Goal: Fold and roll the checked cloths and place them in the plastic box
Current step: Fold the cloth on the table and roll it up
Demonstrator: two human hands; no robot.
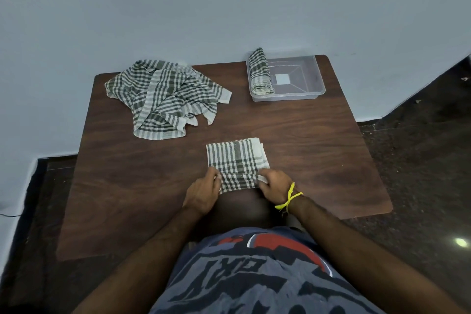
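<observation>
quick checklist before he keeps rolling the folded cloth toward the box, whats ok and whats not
1. Both ends of the roll held: ok. The left hand and right hand each pinch an end of the folded cloth.
2. Near edge turned over evenly: ok, the first turn lies straight between the hands.
3. Rest of the cloth flat ahead: ok, though layers splay a little at its far right corner.
4. Roll tightness: cannot tell.
5. Room in the plastic box: ok. One rolled cloth lies along its left side.
6. Loose cloth pile out of the way: ok, apart at far left.
</observation>
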